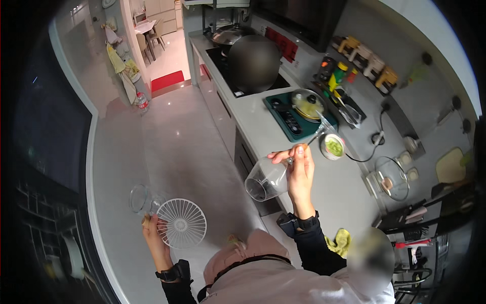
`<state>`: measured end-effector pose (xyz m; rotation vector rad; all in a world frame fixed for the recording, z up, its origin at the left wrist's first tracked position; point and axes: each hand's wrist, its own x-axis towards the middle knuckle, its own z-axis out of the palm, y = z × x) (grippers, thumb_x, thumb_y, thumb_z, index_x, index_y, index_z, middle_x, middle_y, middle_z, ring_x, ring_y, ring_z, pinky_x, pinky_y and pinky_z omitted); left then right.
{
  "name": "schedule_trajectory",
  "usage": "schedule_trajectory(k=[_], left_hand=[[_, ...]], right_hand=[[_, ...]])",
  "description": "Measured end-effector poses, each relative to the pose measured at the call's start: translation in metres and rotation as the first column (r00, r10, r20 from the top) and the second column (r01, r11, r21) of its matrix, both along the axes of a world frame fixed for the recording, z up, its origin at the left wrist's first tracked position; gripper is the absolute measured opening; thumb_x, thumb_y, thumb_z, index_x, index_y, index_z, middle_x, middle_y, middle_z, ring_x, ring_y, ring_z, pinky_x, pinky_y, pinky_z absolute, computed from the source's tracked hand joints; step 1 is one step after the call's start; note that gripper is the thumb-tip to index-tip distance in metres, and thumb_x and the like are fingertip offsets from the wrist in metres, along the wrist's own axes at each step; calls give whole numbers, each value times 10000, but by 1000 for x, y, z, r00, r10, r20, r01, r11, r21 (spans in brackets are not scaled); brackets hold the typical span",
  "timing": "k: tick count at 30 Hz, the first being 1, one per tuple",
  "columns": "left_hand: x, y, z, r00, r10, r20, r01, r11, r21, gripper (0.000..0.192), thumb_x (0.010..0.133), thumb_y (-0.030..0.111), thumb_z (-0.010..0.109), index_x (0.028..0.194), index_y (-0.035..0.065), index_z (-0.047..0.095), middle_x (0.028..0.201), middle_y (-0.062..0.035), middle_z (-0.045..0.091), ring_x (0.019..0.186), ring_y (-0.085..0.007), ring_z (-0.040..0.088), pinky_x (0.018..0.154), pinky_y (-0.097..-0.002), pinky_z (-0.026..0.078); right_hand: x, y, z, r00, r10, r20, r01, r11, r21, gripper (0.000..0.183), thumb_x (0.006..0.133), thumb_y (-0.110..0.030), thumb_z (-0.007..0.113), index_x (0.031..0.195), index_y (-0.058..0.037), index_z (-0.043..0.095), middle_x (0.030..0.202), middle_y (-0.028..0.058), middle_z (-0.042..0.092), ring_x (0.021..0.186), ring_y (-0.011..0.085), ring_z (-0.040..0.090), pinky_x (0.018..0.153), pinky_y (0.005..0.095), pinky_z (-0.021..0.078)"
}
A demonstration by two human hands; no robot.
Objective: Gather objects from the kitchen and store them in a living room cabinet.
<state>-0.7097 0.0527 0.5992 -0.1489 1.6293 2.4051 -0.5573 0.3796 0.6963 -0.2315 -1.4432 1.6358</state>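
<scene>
My right hand [302, 171] is raised over the counter's front edge and grips a clear stemmed wine glass [271, 178]. Its bowl tilts down to the left, with the foot pointing towards the induction cooker. Low on the left, over the floor, my left hand [155, 237] is closed around a clear glass vessel [140, 199]; its lower part is hard to make out. Against the same fingers is a round white slotted disc [182, 224], apparently held too. Beyond the right hand, a small white bowl [324, 152] of chopped green food stands on the counter.
On the green induction cooker [291, 123] sits a lidded pan [309, 104]. A black cord [358, 160] runs along the counter [326, 193]. A yellow cloth [340, 243] lies near my right elbow. Farther back, a larger lidded pan [231, 35] stands on the hob [216, 57].
</scene>
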Motion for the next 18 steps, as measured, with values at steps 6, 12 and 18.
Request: schedule_trajectory(k=[6, 12, 18], left_hand=[[-132, 34, -24, 994, 93, -51, -93, 996, 1, 141, 890, 173, 611, 811, 140, 500, 640, 37, 517, 545, -31, 485, 493, -187, 385], [-299, 83, -30, 999, -9, -53, 6, 998, -59, 252, 886, 199, 618, 713, 150, 442, 667, 55, 494, 583, -13, 460, 490, -192, 351], [-486, 159, 39, 979, -14, -202, -14, 990, -138, 132, 895, 166, 596, 790, 89, 575, 672, 55, 539, 602, -32, 486, 562, -201, 376]], right_hand=[[-161, 29, -16, 989, 111, 93, -107, 993, -46, 295, 1030, -325, 310, 925, -62, 393, 759, 153, 641, 865, 263, 651, 833, 385, 496], [-353, 86, -25, 974, 119, 190, -127, 991, 29, 297, 1025, -329, 334, 944, -57, 422, 734, 133, 641, 834, 260, 649, 863, 416, 487], [-571, 150, -28, 929, 198, 311, -265, 946, 188, 277, 1024, -229, 374, 866, -19, 457, 724, 97, 635, 763, 161, 610, 744, 280, 479]])
